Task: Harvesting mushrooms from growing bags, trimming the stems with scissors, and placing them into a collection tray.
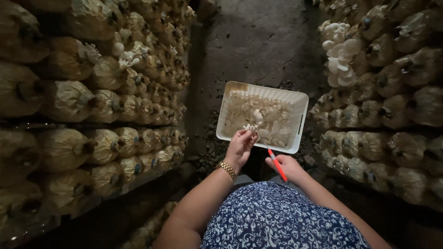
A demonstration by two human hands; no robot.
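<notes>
My left hand (240, 146) pinches a small cluster of pale mushrooms (250, 127) at the near edge of a white plastic basket (301, 107). Several harvested mushrooms (258, 117) lie inside the basket, which stands on the dark floor. My right hand (287, 167) grips a small knife with an orange-red handle (278, 167); its thin blade points up toward the cluster. A gold watch (226, 169) circles my left wrist. Below is my blue floral-patterned clothing (277, 219).
Shelves of stacked plastic-wrapped mushroom bags line both sides: left wall (92, 115), right wall (392, 115). White mushroom clusters sprout from bags at upper right (341, 53) and upper left (127, 55). A narrow dark earthen aisle (258, 41) runs ahead, with rubble near the basket.
</notes>
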